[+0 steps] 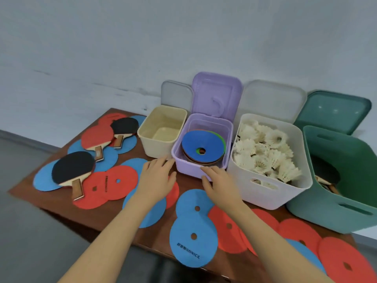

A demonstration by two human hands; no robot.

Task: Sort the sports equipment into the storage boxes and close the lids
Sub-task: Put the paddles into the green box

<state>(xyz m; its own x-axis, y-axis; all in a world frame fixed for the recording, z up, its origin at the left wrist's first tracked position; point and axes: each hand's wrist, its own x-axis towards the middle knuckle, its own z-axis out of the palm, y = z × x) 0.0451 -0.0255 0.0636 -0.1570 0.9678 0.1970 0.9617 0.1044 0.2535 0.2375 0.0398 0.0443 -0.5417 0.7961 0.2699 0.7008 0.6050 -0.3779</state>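
A: Our left hand point(157, 180) and right hand point(219, 183) hover with relaxed fingers, holding nothing, by the purple box point(202, 148) with its stacked discs.

B: Loose discs point(192, 231) overlap on the worktop point(98, 213); we might drag several together, or knock paddles point(71, 170) off the edge.

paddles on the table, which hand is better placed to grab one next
Left. The three paddles on the table all lie on the left hand's side, and it is open. The right hand is by the purple box, farther away.
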